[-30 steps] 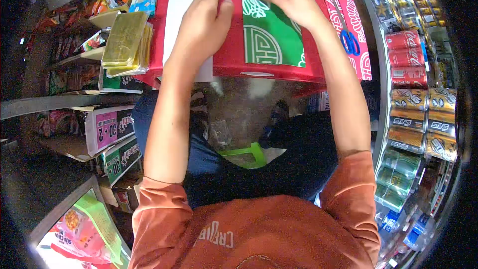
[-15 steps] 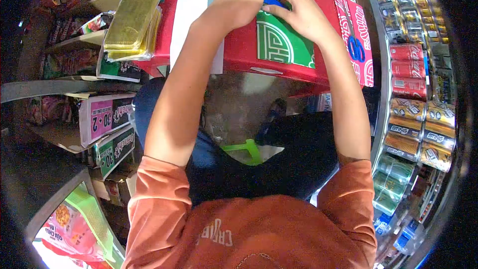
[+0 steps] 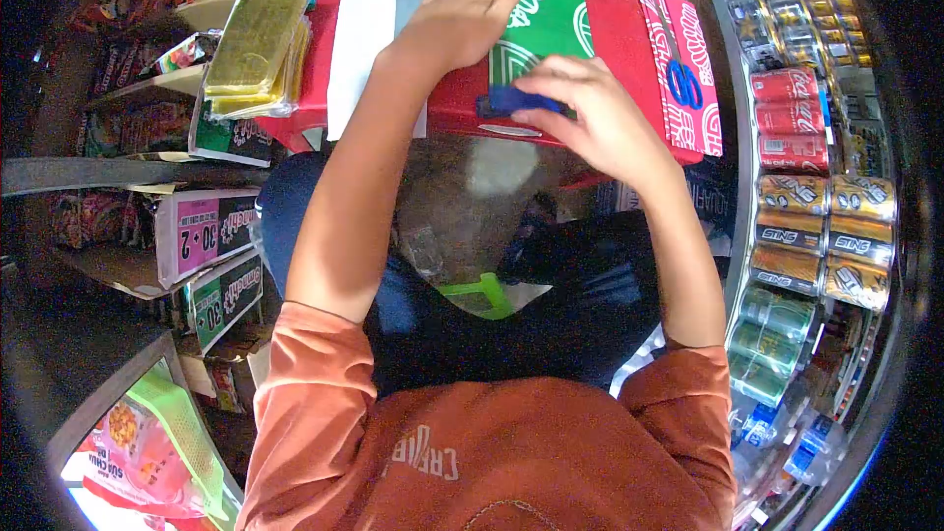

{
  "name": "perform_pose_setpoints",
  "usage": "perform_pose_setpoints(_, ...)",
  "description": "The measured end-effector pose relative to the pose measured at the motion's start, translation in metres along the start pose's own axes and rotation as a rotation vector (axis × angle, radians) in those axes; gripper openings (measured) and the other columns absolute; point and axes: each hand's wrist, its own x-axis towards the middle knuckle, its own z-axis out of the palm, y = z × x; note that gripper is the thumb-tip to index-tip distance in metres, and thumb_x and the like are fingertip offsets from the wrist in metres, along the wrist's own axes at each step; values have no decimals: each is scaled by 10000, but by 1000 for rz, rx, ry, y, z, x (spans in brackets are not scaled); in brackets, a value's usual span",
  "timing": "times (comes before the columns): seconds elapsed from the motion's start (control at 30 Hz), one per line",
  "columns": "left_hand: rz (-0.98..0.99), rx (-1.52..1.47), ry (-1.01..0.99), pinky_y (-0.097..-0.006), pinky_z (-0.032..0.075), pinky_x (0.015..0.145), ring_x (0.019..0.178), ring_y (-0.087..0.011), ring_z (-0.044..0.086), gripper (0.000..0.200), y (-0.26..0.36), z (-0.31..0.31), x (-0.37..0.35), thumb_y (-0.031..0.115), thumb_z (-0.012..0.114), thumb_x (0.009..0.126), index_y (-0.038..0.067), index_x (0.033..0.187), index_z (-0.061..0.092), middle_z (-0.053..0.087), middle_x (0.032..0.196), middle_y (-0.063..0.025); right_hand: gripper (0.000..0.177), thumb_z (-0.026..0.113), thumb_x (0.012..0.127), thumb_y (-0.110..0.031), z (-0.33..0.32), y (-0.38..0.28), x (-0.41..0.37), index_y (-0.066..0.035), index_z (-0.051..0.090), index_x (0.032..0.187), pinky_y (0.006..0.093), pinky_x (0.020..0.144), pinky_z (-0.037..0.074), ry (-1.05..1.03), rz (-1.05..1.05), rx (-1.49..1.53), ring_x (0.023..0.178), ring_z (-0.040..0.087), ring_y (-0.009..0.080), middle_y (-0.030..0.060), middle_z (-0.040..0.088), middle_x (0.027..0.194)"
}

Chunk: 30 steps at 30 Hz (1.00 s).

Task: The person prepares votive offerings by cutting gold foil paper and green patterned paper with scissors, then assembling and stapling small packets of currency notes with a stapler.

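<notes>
My left hand (image 3: 457, 28) presses down with spread fingers at the left edge of a green sheet with white patterns (image 3: 560, 29). It also lies over a white sheet (image 3: 379, 49) with a grey piece (image 3: 411, 2). In my right hand (image 3: 585, 103) is a dark blue hand tool (image 3: 516, 101), gripped at the near end of the green sheet, by the front edge of the red table (image 3: 619, 29). The tool is blurred and its exact kind cannot be made out. To the right, blue-handled scissors (image 3: 682, 85) rest on a pink-red patterned sheet (image 3: 696, 34).
Gold packets (image 3: 254, 44) are stacked at the table's left. Shelves with cartons (image 3: 202, 236) stand on the left. Drink cans (image 3: 792, 197) and bottles (image 3: 811, 447) line the right side. A green plastic piece (image 3: 497, 295) lies below, between my legs.
My right hand has drawn the blue tool from the far part of the green sheet toward me, to its near end. My left hand stays on the sheets, now apart from the right.
</notes>
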Motion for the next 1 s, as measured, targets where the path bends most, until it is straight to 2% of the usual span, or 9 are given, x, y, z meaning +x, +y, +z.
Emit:
perform_pose_setpoints(0.13, 9, -33, 8, -588, 181, 1232, 1494, -427, 307, 547, 0, 3, 0, 322, 222, 1090, 112, 1591, 290, 371, 1614, -142, 268, 745, 857, -223, -19, -13, -18, -31, 715, 1042, 424, 870, 478, -61, 13, 44, 983, 645, 339, 126, 672, 982)
perform_pose_setpoints(0.27, 58, -91, 65, -554, 185, 1241, 1493, -429, 304, 535, 4, 3, -4, 316, 214, 1100, 110, 1585, 301, 368, 1610, -163, 398, 770, 900, -288, -19, 32, -41, -25, 707, 1193, 337, 800, 540, 294, 448, 223, 930, 714, 212, 143, 748, 1034)
perform_pose_setpoints(0.37, 54, -232, 109, -534, 190, 1243, 1490, -421, 313, 523, 9, -1, -4, 328, 253, 1103, 101, 1566, 341, 386, 1597, -172, 476, 761, 894, -321, -23, 73, -42, -28, 672, 1258, 409, 832, 558, 361, 696, -18, 921, 732, 326, 195, 748, 1009)
perform_pose_setpoints(0.47, 28, -292, 139, -517, 204, 1240, 1478, -419, 336, 527, 18, -9, -10, 371, 328, 1095, 73, 1521, 411, 421, 1567, -197, 516, 748, 893, -334, -21, 82, -36, -34, 638, 1298, 460, 860, 547, 357, 739, -263, 957, 701, 391, 210, 725, 1056)
perform_pose_setpoints(0.53, -55, -402, 212, -514, 235, 1227, 1447, -434, 379, 571, 25, -15, -16, 435, 453, 1056, 24, 1452, 484, 478, 1503, -246, 518, 735, 899, -331, -13, 77, -30, -40, 622, 1312, 474, 895, 528, 475, 639, -472, 1009, 672, 403, 208, 700, 1113)
perform_pose_setpoints(0.6, -40, -329, 244, -521, 248, 1218, 1428, -444, 401, 572, 25, -20, -27, 431, 488, 1043, 11, 1431, 502, 501, 1471, -267, 497, 713, 916, -310, -4, 64, -23, -47, 604, 1323, 469, 960, 491, 544, 546, -634, 1110, 618, 391, 198, 644, 1206)
perform_pose_setpoints(0.73, -58, -204, 327, -538, 294, 1185, 1370, -460, 461, 532, 19, -23, -31, 393, 551, 1022, -5, 1375, 555, 557, 1397, -288, 427, 703, 928, -273, 9, 25, 3, -42, 630, 1279, 454, 985, 465, 507, 261, -233, 1133, 607, 363, 179, 642, 1204)
perform_pose_setpoints(0.87, -137, -196, 385, -486, 360, 1149, 1325, -414, 528, 493, 15, -34, -33, 359, 568, 1025, -15, 1346, 577, 594, 1354, -278, 370, 712, 911, -231, 31, 3, 15, -68, 649, 1237, 442, 979, 447, 446, 212, -207, 1131, 602, 342, 145, 637, 1195)
perform_pose_setpoints(1.0, -221, -602, 497, -343, 412, 1093, 1202, -297, 621, 467, 1, -57, -34, 343, 541, 1051, -39, 1313, 603, 671, 1255, -208, 426, 721, 891, -196, 51, -22, 27, -40, 605, 1270, 484, 946, 439, 449, 184, -109, 1105, 589, 374, 171, 628, 1192)
